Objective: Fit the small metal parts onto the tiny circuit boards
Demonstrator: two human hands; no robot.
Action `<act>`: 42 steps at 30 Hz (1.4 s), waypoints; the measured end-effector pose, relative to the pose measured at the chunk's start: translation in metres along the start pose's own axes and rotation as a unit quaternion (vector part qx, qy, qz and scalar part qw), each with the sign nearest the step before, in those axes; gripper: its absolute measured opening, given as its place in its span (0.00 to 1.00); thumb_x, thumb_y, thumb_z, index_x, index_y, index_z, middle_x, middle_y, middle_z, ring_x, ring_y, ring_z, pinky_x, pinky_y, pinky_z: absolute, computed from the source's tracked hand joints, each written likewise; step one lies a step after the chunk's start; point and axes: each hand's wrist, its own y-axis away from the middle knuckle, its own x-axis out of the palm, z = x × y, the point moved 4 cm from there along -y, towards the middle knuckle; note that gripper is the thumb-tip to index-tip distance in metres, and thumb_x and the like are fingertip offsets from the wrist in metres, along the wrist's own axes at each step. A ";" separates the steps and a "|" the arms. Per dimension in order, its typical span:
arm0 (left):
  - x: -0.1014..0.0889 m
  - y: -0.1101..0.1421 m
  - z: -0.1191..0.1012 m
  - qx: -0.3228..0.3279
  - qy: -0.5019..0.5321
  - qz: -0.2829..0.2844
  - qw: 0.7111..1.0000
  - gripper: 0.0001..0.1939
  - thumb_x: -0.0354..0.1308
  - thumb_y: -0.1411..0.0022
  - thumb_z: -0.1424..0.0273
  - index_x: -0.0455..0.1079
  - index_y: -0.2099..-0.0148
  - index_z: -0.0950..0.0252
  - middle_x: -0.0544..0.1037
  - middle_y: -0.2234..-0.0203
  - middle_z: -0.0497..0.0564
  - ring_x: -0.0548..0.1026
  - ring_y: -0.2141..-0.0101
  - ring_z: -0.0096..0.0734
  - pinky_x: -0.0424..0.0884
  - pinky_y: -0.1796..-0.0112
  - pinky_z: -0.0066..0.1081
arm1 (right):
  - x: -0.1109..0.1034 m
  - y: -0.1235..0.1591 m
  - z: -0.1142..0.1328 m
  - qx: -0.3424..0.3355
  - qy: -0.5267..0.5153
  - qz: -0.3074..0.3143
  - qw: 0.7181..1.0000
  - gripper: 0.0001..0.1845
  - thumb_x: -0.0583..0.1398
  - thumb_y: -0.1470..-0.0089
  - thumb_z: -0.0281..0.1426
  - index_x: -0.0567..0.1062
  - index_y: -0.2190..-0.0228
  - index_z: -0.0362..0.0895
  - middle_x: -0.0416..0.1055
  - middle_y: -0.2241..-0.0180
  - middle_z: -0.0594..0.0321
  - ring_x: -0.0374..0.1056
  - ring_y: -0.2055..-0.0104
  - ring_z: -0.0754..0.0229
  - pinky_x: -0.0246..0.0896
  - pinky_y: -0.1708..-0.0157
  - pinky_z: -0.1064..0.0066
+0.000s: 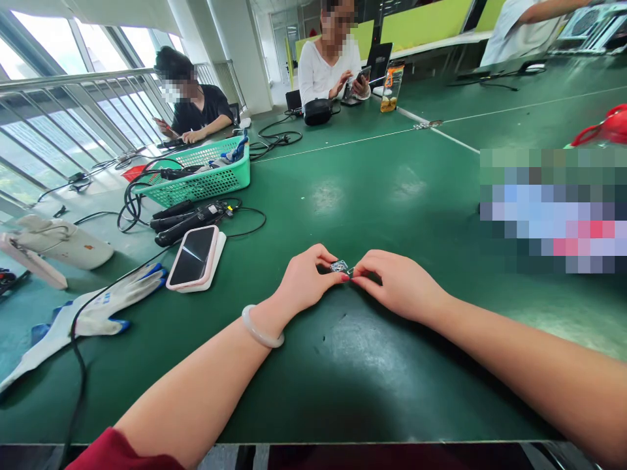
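Note:
Both my hands meet over the green table (372, 196) near its front edge. My left hand (306, 282), with a pale bangle on the wrist, is closed in a pinch on a tiny blue-and-silver part (339, 266). My right hand (396, 282) is also closed, its fingertips pinching the same small part from the right side. The part is held just above the table surface, and most of it is hidden by my fingers.
A phone (192, 256) on a white pad lies left of my hands, with white-and-blue gloves (93, 312) and black cables beside it. A green basket (200, 175) stands farther back. Two people sit at the far side with phones. A blurred patch covers the right.

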 end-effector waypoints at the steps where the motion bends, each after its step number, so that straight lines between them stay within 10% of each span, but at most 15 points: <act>1: 0.000 0.000 -0.001 0.005 0.002 -0.002 1.000 0.15 0.68 0.54 0.65 0.67 0.66 0.63 0.79 0.69 0.47 0.75 0.67 0.30 0.67 0.62 0.32 | -0.003 0.000 0.000 0.002 -0.005 -0.019 1.000 0.08 0.56 0.43 0.33 0.73 0.72 0.46 0.71 0.69 0.63 0.66 0.68 0.62 0.59 0.68 0.70; 23: -0.002 0.006 -0.013 0.056 -0.018 -0.015 0.998 0.17 0.69 0.56 0.61 0.66 0.71 0.64 0.75 0.73 0.45 0.69 0.70 0.27 0.63 0.66 0.30 | -0.015 0.002 0.006 -0.011 -0.028 -0.116 0.993 0.07 0.58 0.45 0.33 0.73 0.74 0.46 0.71 0.73 0.63 0.65 0.72 0.63 0.58 0.72 0.71; 34: 0.009 0.001 -0.008 -0.032 0.301 0.111 0.947 0.23 0.73 0.63 0.67 0.62 0.70 0.67 0.75 0.75 0.46 0.71 0.75 0.21 0.64 0.70 0.26 | -0.025 0.010 0.012 -0.128 -0.039 -0.233 0.963 0.07 0.59 0.43 0.31 0.78 0.70 0.47 0.74 0.71 0.64 0.68 0.72 0.66 0.63 0.71 0.74; 42: 0.005 -0.004 0.000 -0.048 0.202 0.047 0.977 0.18 0.71 0.59 0.69 0.64 0.69 0.67 0.76 0.74 0.47 0.72 0.74 0.23 0.65 0.69 0.27 | -0.003 -0.007 -0.013 -0.011 0.025 -0.060 0.998 0.09 0.58 0.44 0.32 0.77 0.62 0.45 0.76 0.64 0.60 0.70 0.60 0.56 0.66 0.58 0.64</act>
